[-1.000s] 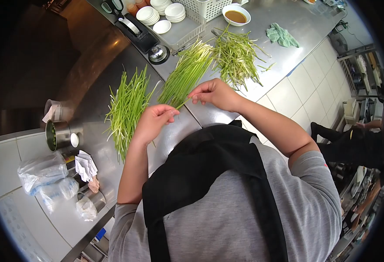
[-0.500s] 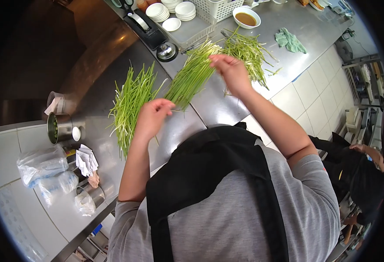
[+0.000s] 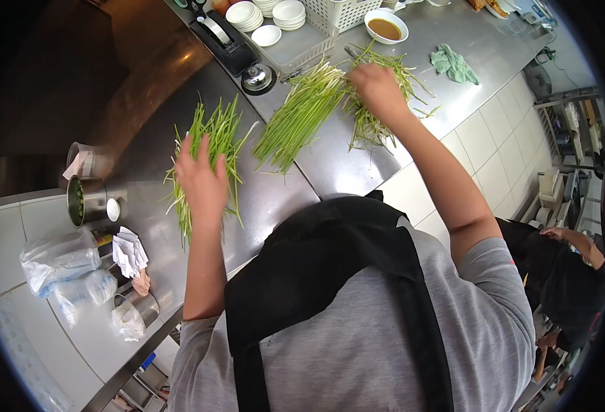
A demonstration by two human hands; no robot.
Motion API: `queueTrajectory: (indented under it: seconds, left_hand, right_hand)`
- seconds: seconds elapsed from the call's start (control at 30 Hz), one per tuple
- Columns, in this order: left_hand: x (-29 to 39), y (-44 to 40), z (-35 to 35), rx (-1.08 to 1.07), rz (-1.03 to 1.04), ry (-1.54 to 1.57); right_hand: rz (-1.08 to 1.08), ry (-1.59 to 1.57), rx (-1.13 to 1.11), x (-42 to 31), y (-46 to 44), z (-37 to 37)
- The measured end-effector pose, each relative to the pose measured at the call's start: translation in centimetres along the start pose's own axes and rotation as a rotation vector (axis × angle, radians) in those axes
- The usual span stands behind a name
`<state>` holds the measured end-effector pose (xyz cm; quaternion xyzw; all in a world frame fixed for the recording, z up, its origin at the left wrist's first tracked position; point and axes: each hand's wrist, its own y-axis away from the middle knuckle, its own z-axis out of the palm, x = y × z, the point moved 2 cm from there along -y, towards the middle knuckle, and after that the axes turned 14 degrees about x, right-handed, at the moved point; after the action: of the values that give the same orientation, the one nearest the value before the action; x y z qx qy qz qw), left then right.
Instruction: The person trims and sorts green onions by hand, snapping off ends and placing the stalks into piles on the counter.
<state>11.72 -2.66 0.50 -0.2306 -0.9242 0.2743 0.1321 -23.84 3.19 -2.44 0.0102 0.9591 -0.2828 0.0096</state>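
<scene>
Long green stalks lie in three heaps on the steel counter. Over the left heap (image 3: 227, 127) is my left hand (image 3: 201, 180), its fingers spread and nothing visibly held. The middle heap (image 3: 300, 117) lies slanted, with pale ends at the top. My right hand (image 3: 379, 88) is between the middle heap and the looser right heap (image 3: 367, 129), covering part of the latter. Its fingers are bent down, and their tips and anything in them are hidden.
Beyond the heaps are a bell (image 3: 258, 78), a tape dispenser (image 3: 225, 44), stacked white dishes (image 3: 289, 14), a white basket (image 3: 347, 12) and a bowl of brown sauce (image 3: 386, 27). A green cloth (image 3: 455, 64) lies right; a metal pot (image 3: 86, 201) stands left. Another person (image 3: 567, 281) is at right.
My left hand has moved left, from the gap beside the left heap onto that heap, and its fingers have spread. My right hand has moved up and right toward the right heap.
</scene>
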Motion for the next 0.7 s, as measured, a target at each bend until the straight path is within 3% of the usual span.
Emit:
queueTrajectory:
  seconds: [0.1, 0.33, 0.43, 0.5, 0.63, 0.7]
  left_hand:
    - [3.2, 1.3, 0.6, -0.036, 0.071, 0.150]
    - [5.5, 3.5, 0.0, -0.072, 0.059, 0.370]
    - [4.8, 4.3, -0.5, -0.052, -0.014, 0.424]
    - [4.4, 5.0, -0.8, -0.049, -0.079, 0.451]
    - [3.8, 6.3, -0.3, -0.054, -0.142, 0.593]
    - [3.8, 6.1, -0.4, -0.026, -0.149, 0.678]
  right_hand:
    - [-0.151, -0.108, -0.188, -3.8, 0.3, 0.6]
    - [-0.269, -0.022, -0.196, -5.2, -0.3, 2.3]
    - [-0.196, -0.097, -0.196, -4.1, -1.4, 1.4]
    - [-0.031, -0.451, -0.104, -3.2, -2.6, 1.2]
    - [0.093, -0.659, -0.080, -4.1, -4.3, -0.8]
    - [0.512, -0.891, -0.112, -4.9, -5.4, -1.6]
